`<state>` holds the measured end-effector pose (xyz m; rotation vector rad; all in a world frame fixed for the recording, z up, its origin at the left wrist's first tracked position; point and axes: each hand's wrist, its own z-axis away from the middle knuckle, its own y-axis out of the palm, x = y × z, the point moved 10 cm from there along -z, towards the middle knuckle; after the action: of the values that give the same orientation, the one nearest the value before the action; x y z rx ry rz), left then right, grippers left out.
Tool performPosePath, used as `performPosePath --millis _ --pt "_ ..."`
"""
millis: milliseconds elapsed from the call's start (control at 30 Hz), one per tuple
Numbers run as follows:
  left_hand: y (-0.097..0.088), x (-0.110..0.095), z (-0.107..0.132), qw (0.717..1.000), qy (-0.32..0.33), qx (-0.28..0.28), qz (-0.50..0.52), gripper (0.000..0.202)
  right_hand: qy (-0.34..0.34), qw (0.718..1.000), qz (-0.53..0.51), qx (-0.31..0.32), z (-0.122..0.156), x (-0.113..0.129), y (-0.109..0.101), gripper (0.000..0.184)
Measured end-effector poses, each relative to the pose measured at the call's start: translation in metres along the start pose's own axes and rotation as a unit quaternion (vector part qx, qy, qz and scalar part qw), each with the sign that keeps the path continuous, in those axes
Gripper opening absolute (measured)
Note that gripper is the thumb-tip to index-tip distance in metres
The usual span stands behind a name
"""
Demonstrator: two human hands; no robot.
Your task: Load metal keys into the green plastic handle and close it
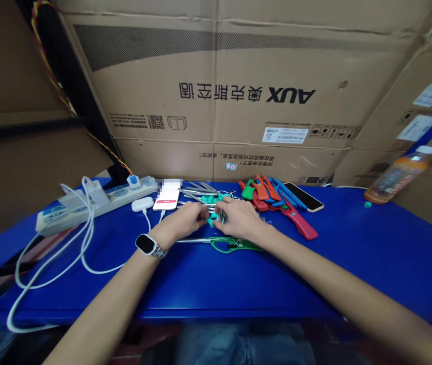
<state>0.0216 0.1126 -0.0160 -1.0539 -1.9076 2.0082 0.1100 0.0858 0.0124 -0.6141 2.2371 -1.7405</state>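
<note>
My left hand (187, 219) and my right hand (239, 218) meet over the middle of the blue table (371, 253). Both hands have curled fingers pinching a small teal plastic piece with thin metal rods (216, 218) between them. A green-handled long-nosed lighter (223, 245) lies on the table just under my wrists. A smartwatch (146, 244) sits on my left wrist. More loose metal tubes and teal parts (204, 193) lie just behind my hands.
A pile of red, orange, green and blue lighter handles (273, 197) lies right of my hands, with a dark phone (303, 196). At left are a white phone (167, 196), a power strip (86, 203) and white cables (86, 243). An orange bottle (398, 177) stands far right. Large cardboard boxes (239, 91) wall the back.
</note>
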Motion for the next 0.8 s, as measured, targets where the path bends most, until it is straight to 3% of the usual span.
performPosePath --millis 200,333,433,533,800 --pt "-0.017 0.002 0.007 0.998 0.012 -0.020 0.059 0.010 0.005 0.994 -0.104 -0.038 0.024 -0.016 -0.011 0.017" --pt "-0.025 -0.025 0.017 0.992 0.066 -0.011 0.104 0.012 -0.023 0.991 -0.133 -0.027 0.046 -0.017 -0.016 0.014" --pt "-0.008 -0.047 0.020 0.987 0.102 0.048 0.111 0.014 -0.034 0.993 -0.115 0.014 0.057 -0.015 -0.010 0.018" --pt "0.010 -0.051 0.020 0.986 0.093 0.090 0.105 0.015 -0.044 0.994 -0.094 0.043 0.062 -0.011 -0.006 0.021" --pt "0.018 -0.048 0.019 0.990 0.085 0.083 0.075 0.015 -0.044 0.992 -0.083 0.084 0.063 -0.012 -0.002 0.021"
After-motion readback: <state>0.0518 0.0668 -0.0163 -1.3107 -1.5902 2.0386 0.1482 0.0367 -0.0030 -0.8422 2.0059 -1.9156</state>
